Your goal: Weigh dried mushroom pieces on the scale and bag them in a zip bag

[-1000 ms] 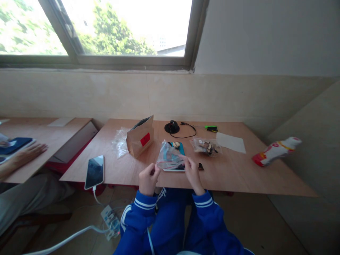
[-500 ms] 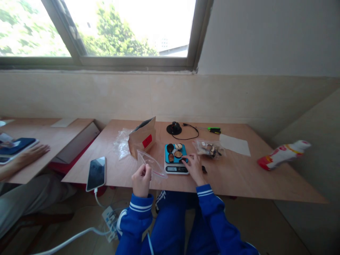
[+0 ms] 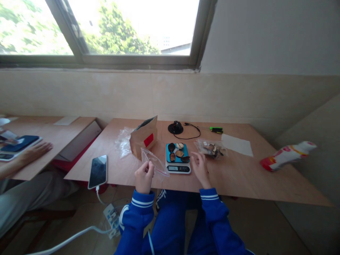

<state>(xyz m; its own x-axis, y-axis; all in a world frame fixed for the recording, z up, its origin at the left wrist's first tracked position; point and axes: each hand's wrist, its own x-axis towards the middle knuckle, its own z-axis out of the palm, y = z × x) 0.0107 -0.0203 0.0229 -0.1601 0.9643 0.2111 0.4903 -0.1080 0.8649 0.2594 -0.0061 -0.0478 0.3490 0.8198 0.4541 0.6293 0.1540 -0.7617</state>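
A left hand [image 3: 145, 173] pinches the edge of a clear zip bag [image 3: 157, 163] left of a small scale [image 3: 187, 170], whose blue platform bears several dark and pale dried-looking pieces [image 3: 179, 153]. The right hand [image 3: 199, 166] hovers just beside the scale's right edge, fingers bent; whether its grip is empty or closed on something cannot be told. The step in hand appears to be arranging pieces on the platform; the next move seems to call for a light fingertip touch and a bag kept off the scale.

On the wooden counter [image 3: 252, 180], a filled clear bag [image 3: 211, 149] lies to the right near a white sheet [image 3: 237, 145], and a brown paper bag [image 3: 142, 141] stands to the left, beside crumpled plastic [image 3: 124, 143]. A phone [image 3: 97, 172] rests at the front edge; a red-and-white bottle [image 3: 288, 156] tilts at far right. Daylight pours through a window [image 3: 132, 32]; a co-worker's hand [image 3: 38, 152] rests at a neighbouring counter [image 3: 66, 132].
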